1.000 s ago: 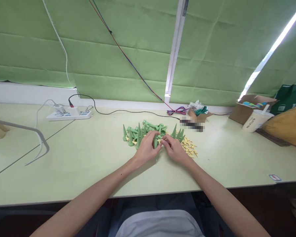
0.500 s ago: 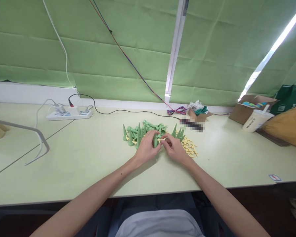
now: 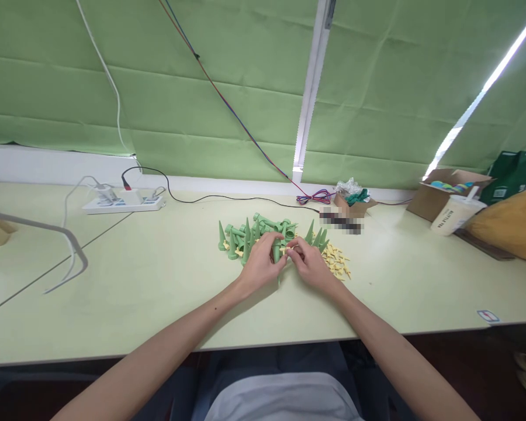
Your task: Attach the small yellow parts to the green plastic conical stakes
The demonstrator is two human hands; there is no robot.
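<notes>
Near the middle of the table, my left hand (image 3: 262, 259) is wrapped round a green cone-like piece (image 3: 276, 252). My right hand (image 3: 309, 261) pinches a small yellow piece (image 3: 284, 249) against the side of that green piece. Behind and left of my hands lies a pile of green pieces (image 3: 234, 235), some standing upright with points up. Several green cones (image 3: 317, 238) stand just behind my right hand. Small yellow pieces (image 3: 339, 261) are scattered to its right.
A white power strip (image 3: 146, 204) lies at the back left. A small open box (image 3: 355, 206), a cup (image 3: 456, 215), a larger cardboard box (image 3: 427, 202) and an orange bag (image 3: 512, 225) are at the right. A grey bent bar (image 3: 76, 248) crosses the left side.
</notes>
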